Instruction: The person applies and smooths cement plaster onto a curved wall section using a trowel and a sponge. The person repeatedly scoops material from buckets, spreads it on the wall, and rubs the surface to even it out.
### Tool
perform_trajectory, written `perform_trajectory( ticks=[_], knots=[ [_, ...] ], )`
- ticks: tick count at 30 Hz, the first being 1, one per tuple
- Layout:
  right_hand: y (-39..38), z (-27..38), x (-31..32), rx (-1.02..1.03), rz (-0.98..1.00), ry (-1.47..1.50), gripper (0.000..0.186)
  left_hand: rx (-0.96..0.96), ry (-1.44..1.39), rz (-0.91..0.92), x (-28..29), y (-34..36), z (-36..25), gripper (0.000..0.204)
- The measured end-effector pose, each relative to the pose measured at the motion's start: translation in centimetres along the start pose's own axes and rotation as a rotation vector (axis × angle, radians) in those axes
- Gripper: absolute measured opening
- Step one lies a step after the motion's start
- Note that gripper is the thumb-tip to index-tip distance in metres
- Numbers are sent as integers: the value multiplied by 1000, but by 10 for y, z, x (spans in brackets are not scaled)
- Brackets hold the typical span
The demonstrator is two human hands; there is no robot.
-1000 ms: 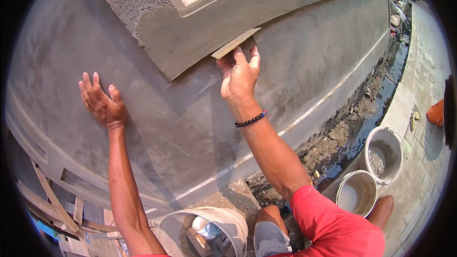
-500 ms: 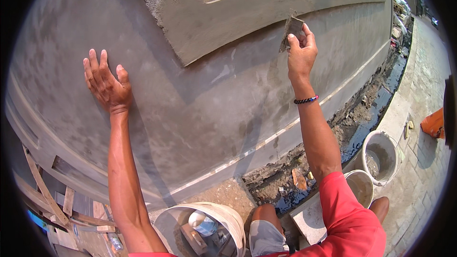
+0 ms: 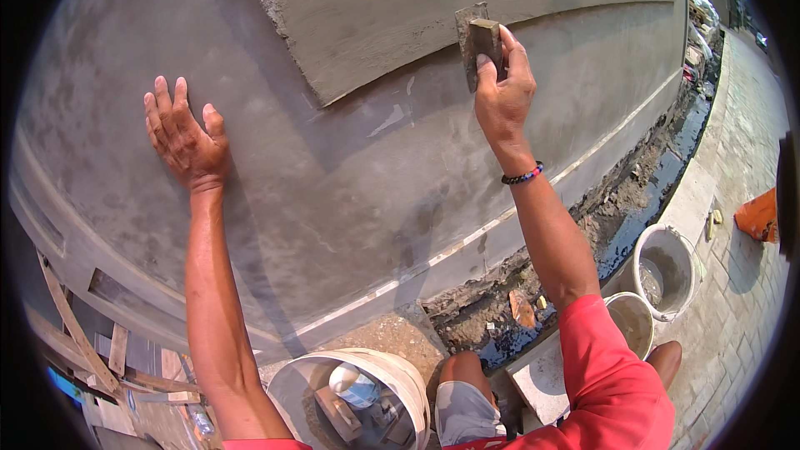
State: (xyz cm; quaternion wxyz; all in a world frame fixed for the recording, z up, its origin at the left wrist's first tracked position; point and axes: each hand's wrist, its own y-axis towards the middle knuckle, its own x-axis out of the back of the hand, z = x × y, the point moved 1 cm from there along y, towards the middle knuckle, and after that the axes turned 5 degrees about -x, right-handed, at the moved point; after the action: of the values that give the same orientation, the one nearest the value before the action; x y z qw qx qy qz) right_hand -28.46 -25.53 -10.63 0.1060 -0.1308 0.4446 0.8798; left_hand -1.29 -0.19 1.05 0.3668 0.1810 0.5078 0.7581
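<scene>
My left hand [image 3: 188,137] rests against the grey plastered wall [image 3: 333,208], its fingers spread and holding nothing. Farther right, my right hand [image 3: 507,107] grips a small plastering float [image 3: 484,43] by its block-shaped back, thumb on the near side. The float stands upright at the lower edge of a raised plaster band [image 3: 392,42]; whether its face touches the surface I cannot tell. Damp, darker patches mark the wall below it. My fingers partly hide the float's right side.
A large white bucket [image 3: 417,375] with a bottle and blocks inside stands below me. Two pails [image 3: 637,262] sit at the right, near an orange object [image 3: 757,217]. A muddy drain [image 3: 617,192] runs along the wall's foot. Boards [image 3: 79,325] lean at lower left.
My right hand has moved left along the band's lower edge with the float, which now shows its block back more squarely. My left hand stays nearly in place on the wall.
</scene>
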Motion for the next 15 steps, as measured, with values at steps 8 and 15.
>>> perform_trajectory(
  ticks=[8,15],
  knots=[
    [-39,51,-39,179,306,-158,46,11,-47,-22,-1,-5,-6,51],
    [-38,59,51,-866,589,869,44,-26,-50,-41,3,5,7,50]
  ],
)
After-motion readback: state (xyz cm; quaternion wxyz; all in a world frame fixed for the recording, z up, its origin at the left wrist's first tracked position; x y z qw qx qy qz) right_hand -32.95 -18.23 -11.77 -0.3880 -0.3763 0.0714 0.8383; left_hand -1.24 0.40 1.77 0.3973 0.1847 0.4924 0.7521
